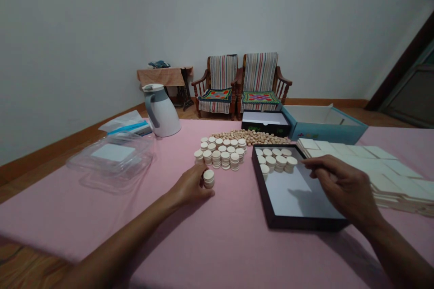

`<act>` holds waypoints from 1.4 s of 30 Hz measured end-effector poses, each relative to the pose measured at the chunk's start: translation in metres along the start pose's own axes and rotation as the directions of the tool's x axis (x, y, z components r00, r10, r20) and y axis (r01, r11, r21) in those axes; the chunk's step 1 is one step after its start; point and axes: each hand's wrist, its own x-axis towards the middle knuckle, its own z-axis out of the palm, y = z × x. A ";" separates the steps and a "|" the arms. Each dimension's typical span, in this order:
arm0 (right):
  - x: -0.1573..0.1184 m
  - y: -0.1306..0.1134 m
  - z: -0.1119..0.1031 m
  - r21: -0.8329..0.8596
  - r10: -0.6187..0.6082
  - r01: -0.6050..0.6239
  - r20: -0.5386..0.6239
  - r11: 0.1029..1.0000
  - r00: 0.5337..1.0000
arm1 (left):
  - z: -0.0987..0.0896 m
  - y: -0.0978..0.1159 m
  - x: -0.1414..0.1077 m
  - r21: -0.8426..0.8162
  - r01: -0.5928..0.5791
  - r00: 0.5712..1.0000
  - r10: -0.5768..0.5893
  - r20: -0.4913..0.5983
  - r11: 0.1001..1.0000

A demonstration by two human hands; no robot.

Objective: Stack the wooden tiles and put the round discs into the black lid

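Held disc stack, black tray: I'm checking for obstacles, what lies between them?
Head view: only bare pink tablecloth separates the held disc stack from the black tray.

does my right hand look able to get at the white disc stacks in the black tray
Likely yes: the right hand is over the tray, its fingertips close to the nearest disc stack, with nothing visible between.
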 end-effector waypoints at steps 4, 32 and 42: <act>-0.002 0.005 -0.002 -0.009 0.046 -0.046 -0.003 0.999 0.999 | -0.014 0.002 0.003 -0.099 -0.237 0.967 0.244 0.069 0.966; -0.003 0.009 -0.001 0.022 0.047 -0.047 0.008 0.999 0.999 | -0.020 0.018 0.026 0.166 -0.336 0.914 0.278 0.296 0.927; -0.002 0.007 -0.001 0.029 0.047 -0.047 0.008 0.998 0.999 | -0.046 0.130 0.061 0.027 -0.609 0.780 0.593 0.199 0.793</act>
